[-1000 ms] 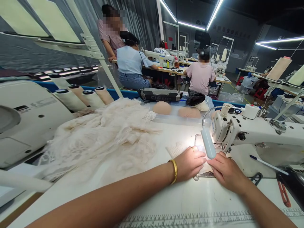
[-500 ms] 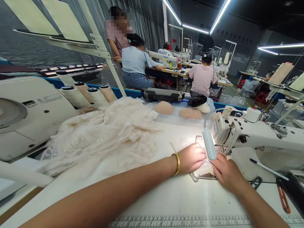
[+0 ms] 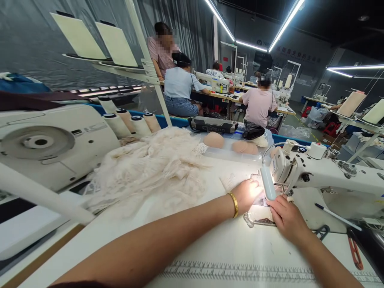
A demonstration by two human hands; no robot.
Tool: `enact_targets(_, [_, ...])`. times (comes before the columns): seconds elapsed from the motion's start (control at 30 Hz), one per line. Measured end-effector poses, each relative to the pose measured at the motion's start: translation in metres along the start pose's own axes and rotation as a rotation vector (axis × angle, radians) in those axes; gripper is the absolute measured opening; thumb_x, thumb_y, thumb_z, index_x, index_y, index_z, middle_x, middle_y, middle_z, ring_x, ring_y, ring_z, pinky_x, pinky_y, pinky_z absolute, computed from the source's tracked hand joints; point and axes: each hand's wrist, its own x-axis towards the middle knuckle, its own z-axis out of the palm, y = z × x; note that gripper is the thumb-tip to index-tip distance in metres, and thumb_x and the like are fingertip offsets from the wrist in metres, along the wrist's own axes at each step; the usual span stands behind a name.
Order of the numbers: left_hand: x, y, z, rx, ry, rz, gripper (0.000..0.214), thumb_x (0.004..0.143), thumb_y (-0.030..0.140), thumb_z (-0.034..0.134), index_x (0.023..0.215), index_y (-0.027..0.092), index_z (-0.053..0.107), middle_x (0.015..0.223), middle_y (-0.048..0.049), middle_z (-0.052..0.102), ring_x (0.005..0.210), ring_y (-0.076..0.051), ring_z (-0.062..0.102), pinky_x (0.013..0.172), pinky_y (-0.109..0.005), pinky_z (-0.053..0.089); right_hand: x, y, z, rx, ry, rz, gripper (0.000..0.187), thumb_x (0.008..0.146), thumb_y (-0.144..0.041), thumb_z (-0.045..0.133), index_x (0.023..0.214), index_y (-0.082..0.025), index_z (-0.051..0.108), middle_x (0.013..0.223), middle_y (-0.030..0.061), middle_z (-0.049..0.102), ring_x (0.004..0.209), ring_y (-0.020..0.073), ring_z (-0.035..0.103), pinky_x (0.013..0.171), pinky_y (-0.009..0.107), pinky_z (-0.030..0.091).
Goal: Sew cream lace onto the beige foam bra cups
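Note:
My left hand (image 3: pixel 248 193), with a gold bangle on the wrist, lies flat on a small lace piece (image 3: pixel 258 216) under the lamp of the white sewing machine (image 3: pixel 324 176). My right hand (image 3: pixel 285 216) presses the same piece from the right, close to the needle area. The fingers of both hands rest on the fabric and guide it. The lamp head (image 3: pixel 267 182) hides part of the fingertips.
A heap of cream lace (image 3: pixel 150 168) lies on the table to the left. Thread cones (image 3: pixel 132 122) and another machine (image 3: pixel 57 144) stand at far left. A clear tray with foam cups (image 3: pixel 231 146) sits behind. Other people sew at tables beyond. Red snips (image 3: pixel 355 252) lie at right.
My view has swung to the left and slightly up. Both hands have stayed on the lace piece at the needle, which has fed a little forward.

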Motion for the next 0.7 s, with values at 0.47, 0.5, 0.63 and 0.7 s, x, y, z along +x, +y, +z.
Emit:
enact_targets(0.47, [-0.121, 0.11, -0.041, -1.851, 0.056, -0.975, 0.054, 0.083, 0.06, 0.075, 0.11, 0.016, 0.061, 0.099, -0.0099, 0.074, 0.089, -0.021, 0.072, 0.086, -0.033, 0.057, 0.004, -0.112, 0.028, 1.292, 0.177, 0.71, 0.068, 0.08, -0.045, 0.082, 0.137, -0.028, 0.047, 0.079, -0.0044, 0.063, 0.073, 0.0164, 0.058, 0.075, 0.03, 0.049])
enact_targets(0.5, [-0.117, 0.109, -0.041, -1.907, 0.197, -1.035, 0.052, 0.081, 0.055, 0.079, 0.108, 0.015, 0.061, 0.103, -0.0104, 0.074, 0.093, -0.021, 0.072, 0.089, -0.032, 0.056, -0.001, -0.118, 0.031, 1.301, 0.204, 0.713, 0.069, 0.08, -0.045, 0.082, 0.137, -0.029, 0.047, 0.083, -0.0031, 0.065, 0.077, 0.0175, 0.06, 0.076, 0.031, 0.05])
enact_targets(0.63, [-0.099, 0.089, -0.044, -1.919, 0.543, -1.15, 0.029, 0.078, 0.028, 0.084, 0.095, 0.015, 0.065, 0.092, -0.0066, 0.075, 0.078, -0.018, 0.071, 0.072, -0.026, 0.058, -0.025, -0.128, 0.039, 1.274, 0.392, 0.74, 0.067, 0.081, -0.045, 0.082, 0.137, -0.032, 0.05, 0.094, -0.0009, 0.068, 0.088, 0.0184, 0.062, 0.085, 0.032, 0.049])
enact_targets(0.7, [-0.094, 0.081, -0.046, -2.003, 0.571, -1.228, 0.02, 0.089, 0.032, 0.075, 0.093, 0.014, 0.066, 0.086, -0.0055, 0.074, 0.07, -0.016, 0.069, 0.066, -0.025, 0.058, -0.034, -0.123, 0.043, 1.249, 0.478, 0.746, 0.064, 0.081, -0.047, 0.082, 0.136, -0.033, 0.051, 0.087, -0.004, 0.064, 0.084, 0.016, 0.06, 0.084, 0.029, 0.049])
